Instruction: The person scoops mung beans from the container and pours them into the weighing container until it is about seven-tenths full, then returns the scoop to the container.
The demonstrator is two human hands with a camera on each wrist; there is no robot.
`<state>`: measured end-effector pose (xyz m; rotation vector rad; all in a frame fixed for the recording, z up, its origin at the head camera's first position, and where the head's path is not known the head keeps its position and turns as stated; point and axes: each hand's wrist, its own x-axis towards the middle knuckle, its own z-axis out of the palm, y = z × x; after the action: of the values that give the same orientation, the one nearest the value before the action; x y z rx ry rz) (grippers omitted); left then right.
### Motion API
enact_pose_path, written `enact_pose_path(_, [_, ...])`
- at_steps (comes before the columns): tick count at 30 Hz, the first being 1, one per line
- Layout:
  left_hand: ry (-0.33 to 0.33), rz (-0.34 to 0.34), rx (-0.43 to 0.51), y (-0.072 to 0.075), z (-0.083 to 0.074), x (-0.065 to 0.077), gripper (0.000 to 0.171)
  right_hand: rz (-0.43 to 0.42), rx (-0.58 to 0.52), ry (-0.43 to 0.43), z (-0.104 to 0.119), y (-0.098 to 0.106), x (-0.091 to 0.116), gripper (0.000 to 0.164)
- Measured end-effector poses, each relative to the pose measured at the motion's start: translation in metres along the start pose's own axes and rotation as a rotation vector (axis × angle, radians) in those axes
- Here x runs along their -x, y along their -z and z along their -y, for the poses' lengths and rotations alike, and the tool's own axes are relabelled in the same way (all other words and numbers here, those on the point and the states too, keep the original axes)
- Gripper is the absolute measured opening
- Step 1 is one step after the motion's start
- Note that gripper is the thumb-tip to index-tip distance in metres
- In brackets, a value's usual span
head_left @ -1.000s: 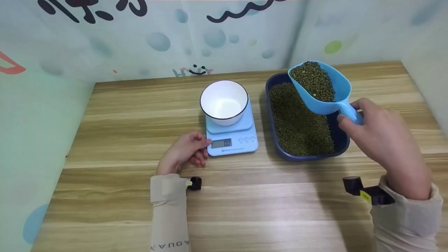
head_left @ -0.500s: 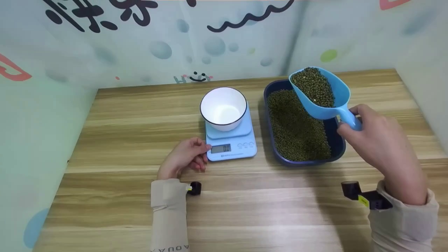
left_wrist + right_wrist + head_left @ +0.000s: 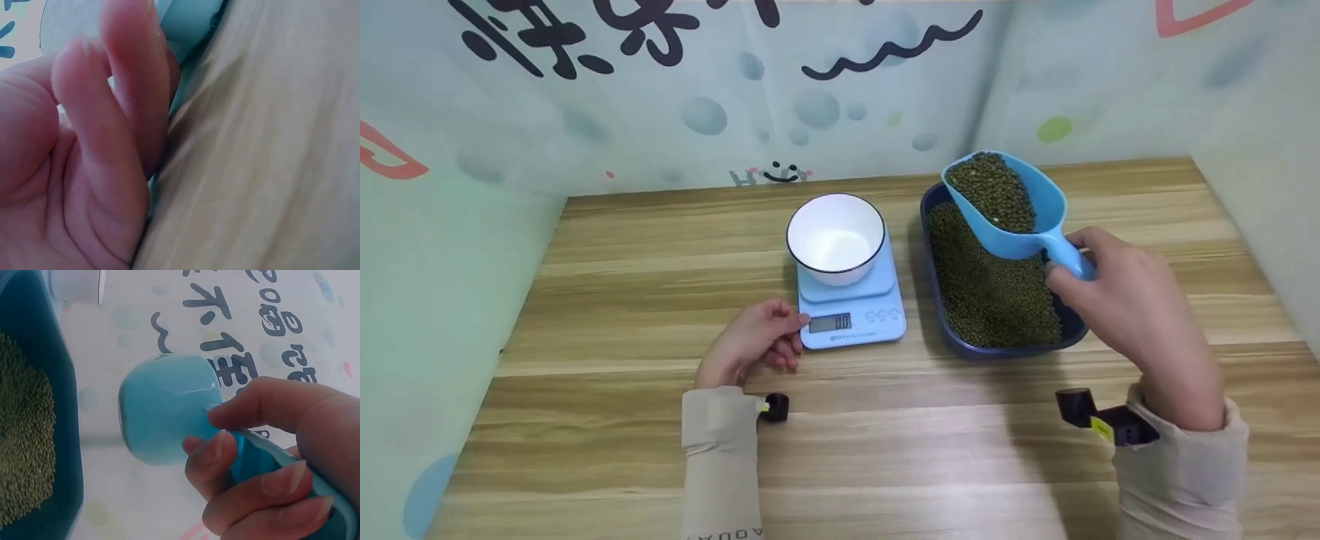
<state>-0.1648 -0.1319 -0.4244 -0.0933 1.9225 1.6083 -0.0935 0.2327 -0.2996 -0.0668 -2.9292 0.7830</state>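
The blue scoop (image 3: 1014, 244) and the right hand (image 3: 1136, 300) have shifted left, nearer the white bowl (image 3: 836, 240), since half a second ago. At the left, the left hand (image 3: 754, 337) lies on the worktop (image 3: 622, 300), its fingers curled and its thumb touching the edge of the blue scale (image 3: 856, 304); whether they pinch it, I cannot tell. Just right of those fingers the display (image 3: 830, 322) reads 0.0, and beyond them the bowl stands upright on the scale. Farther right, the navy tray (image 3: 1005, 352) of green grains (image 3: 997, 300) sits left of the right fingers, which wrap round the handle (image 3: 1069, 256) of the loaded, raised scoop.
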Motion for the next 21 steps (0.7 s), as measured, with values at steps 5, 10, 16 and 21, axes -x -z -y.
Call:
enact_pose_path(5, [-0.001, -0.022, -0.007, 0.003, 0.009, -0.007, 0.032, 0.011, -0.024, 0.009, 0.011, -0.007, -0.002, 0.031])
enact_pose_path(10, [-0.004, -0.013, -0.01, 0.001, 0.008, -0.011, 0.032, 0.046, -0.061, 0.004, 0.021, -0.013, -0.007, 0.033])
enact_pose_path(16, [0.003, -0.009, 0.009, 0.002, 0.009, -0.011, 0.031, 0.048, -0.123, 0.035, 0.038, -0.025, -0.014, 0.031])
enact_pose_path(21, [0.005, -0.01, 0.008, 0.002, 0.011, -0.01, 0.03, 0.037, -0.128, 0.092, 0.048, -0.034, -0.02, 0.029])
